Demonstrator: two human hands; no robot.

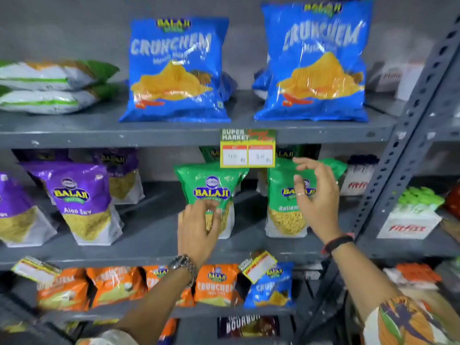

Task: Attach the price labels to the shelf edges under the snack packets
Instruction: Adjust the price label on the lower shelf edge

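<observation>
A yellow price label [248,148] with a green "Super Market" header hangs from the grey upper shelf edge [149,136], below and between two blue Crunchem packets [175,70] [315,63]. My right hand [316,197] is open just below and right of the label, fingers spread, not touching it. My left hand [198,227] is lower, in front of a green Balaji packet [211,192], fingers loosely curled with nothing seen in them. Two more price labels [258,266] [34,268] hang tilted at the lower shelf edge [124,261].
Purple Balaji packets [82,202] stand at the middle left, a second green packet [283,215] behind my right hand. Orange packets [112,285] fill the shelf below. White-green bags [47,85] lie top left. A perforated grey upright [408,135] rises on the right, with Fitfizz boxes [408,226] beyond.
</observation>
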